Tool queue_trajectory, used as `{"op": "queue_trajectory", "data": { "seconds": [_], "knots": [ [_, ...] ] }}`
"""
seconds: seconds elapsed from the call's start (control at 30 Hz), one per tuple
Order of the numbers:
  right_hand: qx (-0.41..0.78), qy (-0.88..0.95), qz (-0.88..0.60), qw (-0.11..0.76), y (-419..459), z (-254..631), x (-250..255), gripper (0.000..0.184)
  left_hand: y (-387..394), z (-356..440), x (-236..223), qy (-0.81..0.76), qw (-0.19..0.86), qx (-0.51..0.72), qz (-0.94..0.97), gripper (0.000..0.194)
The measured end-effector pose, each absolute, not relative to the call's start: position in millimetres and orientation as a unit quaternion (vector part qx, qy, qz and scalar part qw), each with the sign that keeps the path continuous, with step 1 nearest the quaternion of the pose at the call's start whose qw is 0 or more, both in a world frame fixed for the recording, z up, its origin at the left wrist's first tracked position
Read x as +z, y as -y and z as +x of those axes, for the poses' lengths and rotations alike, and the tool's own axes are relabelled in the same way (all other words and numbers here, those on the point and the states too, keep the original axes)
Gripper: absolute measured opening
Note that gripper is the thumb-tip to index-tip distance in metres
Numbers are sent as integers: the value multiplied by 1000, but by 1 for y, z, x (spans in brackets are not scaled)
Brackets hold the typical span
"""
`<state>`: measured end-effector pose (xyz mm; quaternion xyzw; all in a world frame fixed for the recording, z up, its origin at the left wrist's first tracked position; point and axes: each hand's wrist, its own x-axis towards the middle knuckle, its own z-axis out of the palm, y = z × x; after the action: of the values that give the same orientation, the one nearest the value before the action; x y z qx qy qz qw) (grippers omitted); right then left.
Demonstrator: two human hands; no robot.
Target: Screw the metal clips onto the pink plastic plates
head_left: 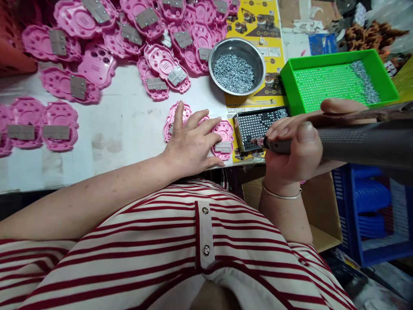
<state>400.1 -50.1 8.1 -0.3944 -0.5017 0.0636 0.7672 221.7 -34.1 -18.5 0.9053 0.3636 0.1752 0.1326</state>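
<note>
The pink cover with its grey plate lies just left of the black tray, at the tips of the left hand, whose fingers are spread. The right hand is wrapped around a power screwdriver, tip down at the black tray's near side. Looks like picking up a screw; I can't tell whether one is caught. The next move calls for a straight tip and a steadied cover. Beyond the black tray sit a bowl of screws and a green tray.
</note>
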Motion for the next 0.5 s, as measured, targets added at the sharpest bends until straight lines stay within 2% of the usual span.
{"op": "queue_trajectory", "data": {
  "seconds": [0.1, 0.27, 0.4, 0.5],
  "knots": [
    [90, 481, -429, 759, 52, 397, 8, 19, 35, 222, -17, -364, 139, 178, 903, 37],
    [103, 485, -405, 768, 52, 397, 10, 19, 35, 221, -14, -363, 141, 168, 905, 34],
    [112, 460, -400, 785, 56, 393, 22, 17, 35, 219, -16, -360, 136, 167, 908, 49],
    [119, 459, -398, 785, 64, 389, 33, 7, 35, 220, -16, -355, 142, 192, 904, 57]
  ]
}}
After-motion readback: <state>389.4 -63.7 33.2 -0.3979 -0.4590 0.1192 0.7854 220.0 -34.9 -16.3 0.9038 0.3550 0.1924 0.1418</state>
